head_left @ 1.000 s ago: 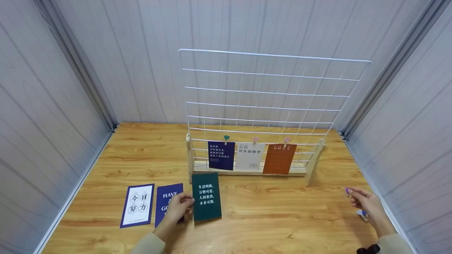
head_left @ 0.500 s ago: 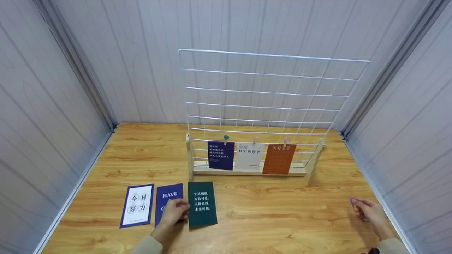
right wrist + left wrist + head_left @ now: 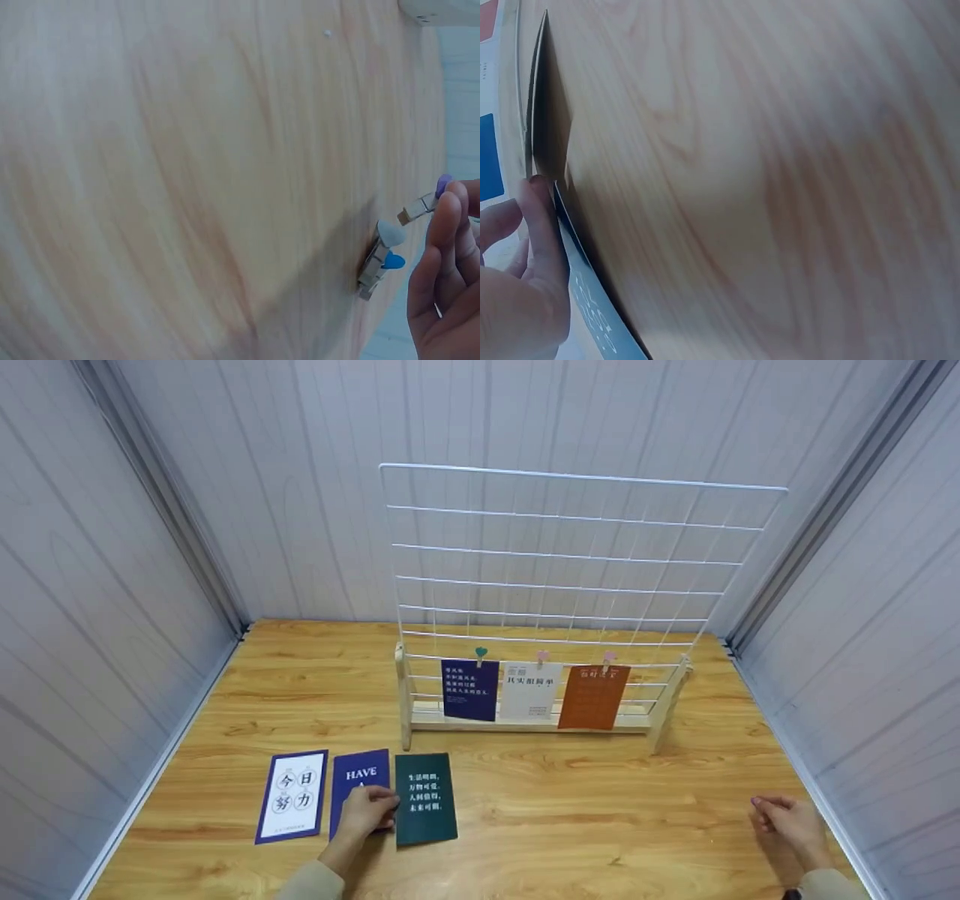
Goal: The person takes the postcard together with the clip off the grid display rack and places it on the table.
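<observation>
The left hand (image 3: pixel 367 811), fingertips nearly together, pinches the left edge of a dark green rectangular card with white lettering (image 3: pixel 426 825), which extends rightward from them over the wood-grained table (image 3: pixel 585 810). The right hand (image 3: pixel 796 823) pinches a small purple-topped wooden clip (image 3: pixel 421 208), its bare end jutting beyond the fingertips.

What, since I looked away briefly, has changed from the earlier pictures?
The green card, pinched in the left hand, has moved left and down in the head view. The right hand, still pinching the purple-topped clip, has moved down and slightly right. Nothing was taken or let go. The three cards on the wire rack and the two cards left of the green one stayed put.
</observation>
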`<state>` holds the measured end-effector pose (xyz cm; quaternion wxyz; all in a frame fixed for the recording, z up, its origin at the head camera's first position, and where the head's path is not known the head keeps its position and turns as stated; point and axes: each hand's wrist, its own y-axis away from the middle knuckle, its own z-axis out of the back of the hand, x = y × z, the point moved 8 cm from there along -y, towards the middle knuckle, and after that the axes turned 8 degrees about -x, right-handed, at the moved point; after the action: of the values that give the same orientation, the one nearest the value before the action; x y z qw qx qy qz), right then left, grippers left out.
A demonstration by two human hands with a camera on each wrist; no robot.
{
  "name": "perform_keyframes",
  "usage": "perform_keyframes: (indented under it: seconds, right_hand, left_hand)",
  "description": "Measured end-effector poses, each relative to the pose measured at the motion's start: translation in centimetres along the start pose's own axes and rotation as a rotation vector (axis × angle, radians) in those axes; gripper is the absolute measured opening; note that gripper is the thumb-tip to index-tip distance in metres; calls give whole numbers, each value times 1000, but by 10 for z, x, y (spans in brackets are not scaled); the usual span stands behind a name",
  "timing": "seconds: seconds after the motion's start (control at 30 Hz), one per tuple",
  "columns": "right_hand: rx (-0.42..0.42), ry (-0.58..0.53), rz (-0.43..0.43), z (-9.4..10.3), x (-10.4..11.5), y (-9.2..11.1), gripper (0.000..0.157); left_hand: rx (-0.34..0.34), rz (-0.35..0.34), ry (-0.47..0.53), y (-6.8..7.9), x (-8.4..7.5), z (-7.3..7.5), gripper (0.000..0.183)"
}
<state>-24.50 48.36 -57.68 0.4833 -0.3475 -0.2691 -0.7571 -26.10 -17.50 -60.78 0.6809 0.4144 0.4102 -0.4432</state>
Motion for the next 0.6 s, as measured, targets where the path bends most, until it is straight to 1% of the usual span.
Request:
perform_keyframes:
  seconds: [0.17, 0.33, 0.4, 0.6]
  right_hand:
    - [-14, 89, 21, 1, -5, 0, 40]
    - [-26, 177, 30, 2, -8, 1, 38]
    - [-27, 192, 26, 2, -9, 1, 38]
    - [-6, 203, -2, -1, -15, 1, 44]
  left_hand:
    - [-8, -6, 7, 0, 0, 2, 20]
    - [-17, 0, 10, 1, 1, 3, 19]
    - [-21, 1, 6, 1, 0, 4, 19]
    - [-35, -5, -16, 2, -1, 5, 21]
